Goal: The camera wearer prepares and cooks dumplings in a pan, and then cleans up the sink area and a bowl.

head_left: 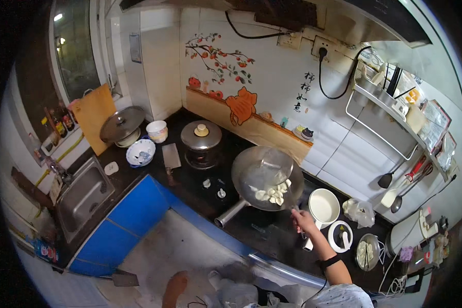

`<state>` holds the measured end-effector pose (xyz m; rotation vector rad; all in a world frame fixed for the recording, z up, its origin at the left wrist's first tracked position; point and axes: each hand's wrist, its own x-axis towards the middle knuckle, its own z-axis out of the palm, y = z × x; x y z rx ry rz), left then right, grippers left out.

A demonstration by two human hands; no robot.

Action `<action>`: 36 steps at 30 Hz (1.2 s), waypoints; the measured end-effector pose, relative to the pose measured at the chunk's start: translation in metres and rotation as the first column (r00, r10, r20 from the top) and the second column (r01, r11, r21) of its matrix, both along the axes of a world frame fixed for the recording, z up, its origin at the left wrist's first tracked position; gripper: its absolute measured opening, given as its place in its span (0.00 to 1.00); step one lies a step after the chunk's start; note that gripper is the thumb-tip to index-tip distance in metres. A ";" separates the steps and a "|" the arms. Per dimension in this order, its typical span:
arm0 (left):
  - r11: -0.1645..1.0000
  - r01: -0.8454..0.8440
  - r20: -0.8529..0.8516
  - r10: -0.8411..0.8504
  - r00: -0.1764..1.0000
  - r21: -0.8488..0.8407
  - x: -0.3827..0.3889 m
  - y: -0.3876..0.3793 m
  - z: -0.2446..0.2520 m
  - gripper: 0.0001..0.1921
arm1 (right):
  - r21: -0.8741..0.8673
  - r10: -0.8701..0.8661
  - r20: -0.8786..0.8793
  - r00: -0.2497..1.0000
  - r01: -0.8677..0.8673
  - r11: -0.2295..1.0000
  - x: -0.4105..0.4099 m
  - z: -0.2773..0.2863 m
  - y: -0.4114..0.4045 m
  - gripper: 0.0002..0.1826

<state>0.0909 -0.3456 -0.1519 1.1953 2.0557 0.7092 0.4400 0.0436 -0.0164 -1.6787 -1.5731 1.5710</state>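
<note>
My right hand (302,221) is closed around the handle of a metal strainer (277,169), whose round bowl is inside a large steel wok (240,169). Pale dumplings (275,192) lie in the wok, near and under the strainer's edge. The wok sits on the stove with its tubular handle (231,213) pointing towards the lower left. My left hand (177,281) hangs low, away from the counter; its fingers are not clear, and I cannot tell whether it holds anything.
Right of the wok stand a white pot (323,206), a white lid (340,236), a plastic bag (359,212) and a bowl of dumplings with chopsticks (367,252). Leftward are a lidded pot (201,140), a cleaver (171,156), a patterned bowl (140,153) and a sink (85,196).
</note>
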 end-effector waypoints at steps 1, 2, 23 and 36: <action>0.998 -0.045 0.006 0.045 0.999 -0.042 -0.005 0.003 0.013 0.15 | 0.171 0.005 0.182 0.983 -0.037 0.985 0.012 0.005 0.001 0.22; 0.998 -0.036 0.021 0.037 0.999 -0.046 -0.008 0.010 0.017 0.15 | 0.361 -0.038 0.328 0.944 -0.089 0.928 0.035 -0.009 0.011 0.23; 0.999 0.031 -0.011 -0.031 0.999 0.043 -0.012 0.076 -0.010 0.12 | 0.200 0.062 0.132 0.989 -0.087 0.976 0.023 0.002 -0.021 0.21; 0.994 0.106 -0.046 -0.106 0.993 -0.005 -0.003 0.085 -0.006 0.15 | 0.601 -0.140 0.592 0.794 -0.320 0.733 0.043 0.048 -0.028 0.18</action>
